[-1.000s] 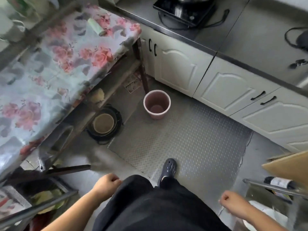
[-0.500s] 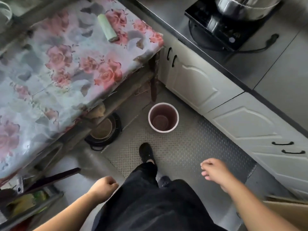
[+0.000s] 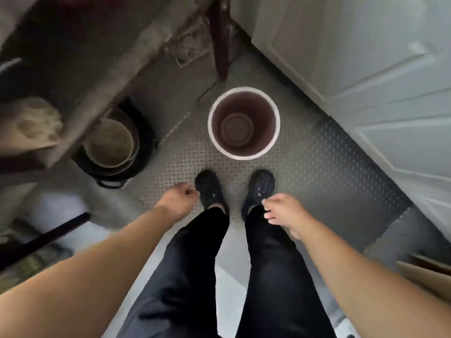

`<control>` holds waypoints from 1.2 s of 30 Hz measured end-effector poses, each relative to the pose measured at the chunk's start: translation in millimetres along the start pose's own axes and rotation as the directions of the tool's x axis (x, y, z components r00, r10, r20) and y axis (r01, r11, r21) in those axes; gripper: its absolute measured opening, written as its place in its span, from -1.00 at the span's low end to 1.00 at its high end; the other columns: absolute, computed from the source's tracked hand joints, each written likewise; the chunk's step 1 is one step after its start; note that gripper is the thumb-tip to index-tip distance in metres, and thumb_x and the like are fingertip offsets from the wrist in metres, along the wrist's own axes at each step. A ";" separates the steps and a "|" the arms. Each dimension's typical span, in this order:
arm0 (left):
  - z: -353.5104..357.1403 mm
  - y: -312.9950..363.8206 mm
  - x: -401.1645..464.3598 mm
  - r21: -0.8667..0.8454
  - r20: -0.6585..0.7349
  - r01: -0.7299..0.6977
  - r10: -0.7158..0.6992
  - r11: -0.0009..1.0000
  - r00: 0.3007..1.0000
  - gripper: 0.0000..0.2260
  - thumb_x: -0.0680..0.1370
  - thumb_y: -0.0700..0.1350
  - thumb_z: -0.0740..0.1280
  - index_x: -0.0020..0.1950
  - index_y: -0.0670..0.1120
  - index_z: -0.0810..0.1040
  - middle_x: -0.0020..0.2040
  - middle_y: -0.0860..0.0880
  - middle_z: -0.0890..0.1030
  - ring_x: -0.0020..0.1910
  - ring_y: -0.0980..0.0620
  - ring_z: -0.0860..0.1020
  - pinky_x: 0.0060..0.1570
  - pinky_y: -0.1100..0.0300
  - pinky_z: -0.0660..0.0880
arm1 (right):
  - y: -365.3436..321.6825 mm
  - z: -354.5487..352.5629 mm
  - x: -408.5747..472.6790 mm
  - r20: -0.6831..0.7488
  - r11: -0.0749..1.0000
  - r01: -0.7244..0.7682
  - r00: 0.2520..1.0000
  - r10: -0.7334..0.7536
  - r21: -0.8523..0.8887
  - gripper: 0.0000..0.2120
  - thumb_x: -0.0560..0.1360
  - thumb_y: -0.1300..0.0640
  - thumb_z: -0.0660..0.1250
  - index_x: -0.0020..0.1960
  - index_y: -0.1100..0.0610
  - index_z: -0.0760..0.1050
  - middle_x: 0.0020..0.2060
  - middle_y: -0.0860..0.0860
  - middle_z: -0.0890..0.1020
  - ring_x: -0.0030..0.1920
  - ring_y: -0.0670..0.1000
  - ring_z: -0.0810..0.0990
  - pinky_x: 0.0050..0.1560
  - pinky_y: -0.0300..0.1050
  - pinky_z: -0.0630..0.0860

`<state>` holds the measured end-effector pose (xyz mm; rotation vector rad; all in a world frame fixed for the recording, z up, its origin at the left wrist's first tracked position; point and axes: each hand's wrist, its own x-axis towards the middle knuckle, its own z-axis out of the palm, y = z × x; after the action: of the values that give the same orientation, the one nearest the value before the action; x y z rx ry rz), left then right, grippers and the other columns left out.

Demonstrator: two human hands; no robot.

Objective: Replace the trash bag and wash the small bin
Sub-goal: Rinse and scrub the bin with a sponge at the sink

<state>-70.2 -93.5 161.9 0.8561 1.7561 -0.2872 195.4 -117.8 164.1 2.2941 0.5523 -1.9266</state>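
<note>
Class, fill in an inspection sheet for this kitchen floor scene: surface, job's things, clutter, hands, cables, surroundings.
Surface: grey tread-pattern floor mat.
Job's things: small pink bin upright on the mat, no bag inside; no trash bag seen.
Clutter: dark pot under the table; cardboard at right.
Hands: left hand curled, holding nothing; right hand loosely open, holding nothing.
Cables: nothing seen.
Surroundings: white cabinet doors; table leg; black shoes facing the bin.

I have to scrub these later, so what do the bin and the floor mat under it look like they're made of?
The bin looks like moulded plastic: smooth pale rim, dull pink-brown inside with ring ridges in the base. The mat shows a raised diamond tread with a grey sheen; it could be metal plate or embossed vinyl, and its ragged right edge hints at vinyl.
</note>
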 end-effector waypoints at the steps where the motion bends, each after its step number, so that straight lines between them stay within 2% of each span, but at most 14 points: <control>1: 17.3 -11.1 12.6 0.051 0.029 0.022 -0.024 0.998 0.999 -0.84 0.57 -0.02 0.32 -0.04 -0.08 0.63 -0.16 -0.08 0.64 -0.15 -0.10 0.60 -0.18 0.13 0.50 | -1.6 1.1 27.8 0.001 0.999 -0.032 0.999 0.032 0.017 -0.88 0.59 0.14 0.32 0.05 0.20 0.49 -0.10 0.14 0.54 -0.24 0.02 0.55 -0.18 -0.13 0.55; 3: 48.3 -36.6 31.0 0.134 0.079 0.081 -0.092 0.988 0.993 -0.85 0.56 -0.01 0.33 -0.03 -0.05 0.64 -0.12 -0.07 0.65 -0.08 -0.08 0.62 -0.15 0.19 0.48 | -6.0 0.8 82.0 -0.022 0.998 -0.060 0.998 0.061 0.036 -0.64 0.61 0.13 0.31 0.33 0.29 0.42 -0.08 0.21 0.56 -0.33 0.00 0.50 -0.22 -0.12 0.55; 5: 68.1 -56.4 44.9 0.243 0.135 0.096 -0.131 0.965 0.982 -0.84 0.55 0.03 0.34 -0.01 -0.01 0.65 -0.07 -0.02 0.65 -0.04 -0.02 0.60 -0.12 0.22 0.45 | -14.9 -1.1 128.7 -0.082 0.997 -0.044 0.995 0.049 0.066 -0.45 0.59 0.05 0.35 0.45 0.31 0.30 0.07 0.31 0.63 -0.36 0.01 0.50 -0.15 0.00 0.62; 7: 74.7 -64.2 60.3 0.298 0.182 0.070 -0.129 0.952 0.975 -0.82 0.56 0.07 0.32 0.01 0.03 0.65 -0.01 0.03 0.65 0.00 0.01 0.59 -0.02 0.19 0.49 | -25.1 -3.0 169.9 -0.129 0.992 -0.032 0.990 0.047 0.118 -0.40 0.51 -0.11 0.42 0.41 0.20 0.38 0.11 0.24 0.63 -0.25 0.00 0.62 -0.20 -0.09 0.65; 9: 75.3 -66.4 73.0 0.278 0.199 0.043 -0.101 0.960 0.975 -0.84 0.56 0.07 0.32 0.02 0.06 0.64 0.01 0.06 0.65 0.03 0.03 0.59 0.09 0.12 0.53 | -32.9 -4.3 201.5 -0.105 0.969 -0.055 0.991 0.083 0.242 -0.37 0.45 -0.18 0.46 0.35 0.16 0.44 0.11 0.16 0.60 -0.12 0.02 0.67 -0.23 -0.15 0.63; 11: 74.7 -68.8 81.8 0.275 0.203 0.024 -0.083 0.961 0.976 -0.84 0.56 0.06 0.32 0.01 0.05 0.64 0.00 0.06 0.65 0.03 0.04 0.59 0.15 0.06 0.54 | -37.0 -3.7 226.6 -0.066 0.922 -0.079 0.991 0.112 0.379 -0.40 0.44 -0.14 0.48 0.36 0.12 0.44 0.15 0.16 0.55 -0.07 0.06 0.67 -0.25 -0.15 0.63; 15: 73.4 -76.5 92.4 0.273 0.199 0.039 -0.096 0.961 0.975 -0.84 0.56 0.09 0.30 0.01 0.07 0.62 -0.03 0.10 0.64 -0.01 0.09 0.59 0.12 0.07 0.54 | -40.1 4.1 259.4 -0.037 0.843 -0.070 0.994 0.106 0.534 -0.54 0.48 0.03 0.48 0.32 0.13 0.48 0.19 0.13 0.57 0.00 0.08 0.66 -0.22 -0.11 0.66; 17: 71.8 -79.0 95.4 0.268 0.196 0.035 -0.090 0.963 0.976 -0.84 0.57 0.07 0.28 0.01 0.06 0.61 -0.02 0.10 0.64 -0.01 0.09 0.59 0.13 0.06 0.54 | -41.2 7.4 270.2 -0.061 0.810 -0.032 0.995 0.083 0.586 -0.63 0.51 0.18 0.43 0.30 0.14 0.49 0.18 0.09 0.62 0.04 0.09 0.67 -0.12 -0.05 0.68; 20: 71.6 -82.2 93.1 0.245 0.183 0.057 -0.104 0.968 0.978 -0.83 0.58 0.05 0.26 0.01 0.04 0.60 -0.03 0.08 0.64 -0.01 0.08 0.59 0.12 0.06 0.55 | -48.1 11.6 275.3 -0.099 0.778 0.007 0.993 0.071 0.628 -0.63 0.52 0.33 0.32 0.30 0.14 0.49 0.15 0.09 0.67 0.09 0.10 0.67 0.09 0.10 0.65; 23: 72.3 -80.0 79.8 0.247 0.181 0.075 -0.122 0.966 0.976 -0.83 0.60 0.06 0.24 0.01 0.05 0.58 -0.06 0.08 0.63 -0.06 0.11 0.57 -0.01 0.15 0.54 | -56.1 9.8 259.4 -0.123 0.802 0.014 0.990 0.075 0.597 -0.63 0.49 0.36 0.28 0.27 0.14 0.50 0.13 0.08 0.67 0.09 0.10 0.67 0.08 0.11 0.65; 27: 68.9 -72.9 33.7 0.295 0.190 0.053 -0.113 0.954 0.975 -0.86 0.60 -0.02 0.20 -0.08 0.10 0.53 -0.11 0.09 0.61 -0.11 0.10 0.56 -0.22 0.26 0.43 | -61.5 -5.2 197.7 -0.216 0.859 0.044 0.973 0.078 0.510 -0.81 0.47 0.37 0.28 -0.02 0.11 0.50 0.01 0.08 0.67 0.00 0.08 0.67 -0.25 -0.08 0.67; 29: 64.0 -69.2 -2.1 0.301 0.198 0.020 -0.083 0.953 0.977 -0.88 0.60 -0.07 0.22 -0.09 0.07 0.52 -0.05 0.06 0.61 -0.06 0.06 0.57 -0.15 0.24 0.47 | -62.8 -17.9 153.9 -0.241 0.892 0.062 0.969 0.054 0.448 -0.85 0.48 0.35 0.29 -0.02 0.14 0.50 -0.05 0.06 0.65 -0.06 0.04 0.66 -0.38 -0.17 0.61; 32: 54.8 -64.4 -61.2 0.318 0.220 -0.040 -0.032 0.947 0.975 -0.88 0.59 -0.09 0.26 0.08 0.01 0.56 0.13 0.02 0.57 0.10 0.01 0.55 0.08 0.23 0.47 | -64.9 -42.0 86.0 -0.298 0.932 0.107 0.955 0.001 0.347 -0.82 0.49 0.34 0.31 0.07 0.19 0.46 -0.10 0.03 0.58 -0.17 -0.04 0.59 -0.50 -0.28 0.54; 36: 43.6 -60.8 -144.4 0.209 0.159 0.027 -0.061 0.978 0.985 -0.89 0.58 -0.11 0.27 0.07 0.00 0.54 0.14 0.00 0.60 0.15 -0.03 0.57 0.12 0.22 0.45 | -67.5 -81.3 4.0 -0.369 0.980 0.114 0.928 -0.047 0.163 -0.82 0.47 0.32 0.32 0.07 0.21 0.48 -0.05 0.08 0.59 -0.23 -0.03 0.60 -0.47 -0.22 0.55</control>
<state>-60.2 -220.1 263.6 0.9143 1.6113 -0.5624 249.3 -29.8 186.9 2.8152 0.5280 -1.6491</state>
